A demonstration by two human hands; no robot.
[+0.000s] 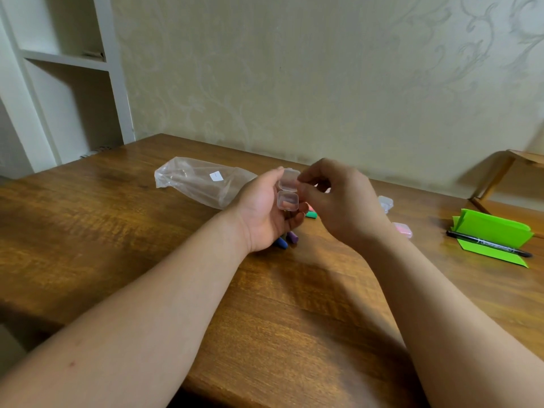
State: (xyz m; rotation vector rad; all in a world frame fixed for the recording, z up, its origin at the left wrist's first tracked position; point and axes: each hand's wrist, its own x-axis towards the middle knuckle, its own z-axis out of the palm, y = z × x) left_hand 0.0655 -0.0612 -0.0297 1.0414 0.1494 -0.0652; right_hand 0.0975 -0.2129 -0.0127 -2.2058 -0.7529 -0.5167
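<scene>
Left hand (265, 213) grips open box (289, 201), lid (290, 177) hinged far; right hand (338, 201), just right, pinches lid edge.

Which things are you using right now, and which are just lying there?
In use: small clear box, open, held by left hand; right hand pinches its lid.
Lying about: plastic bag, green paper, black marker, pink box.

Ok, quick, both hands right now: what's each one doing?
Left hand: holds the small clear plastic hinged box, lid open.
Right hand: fingers pinch that box's raised lid.
</scene>
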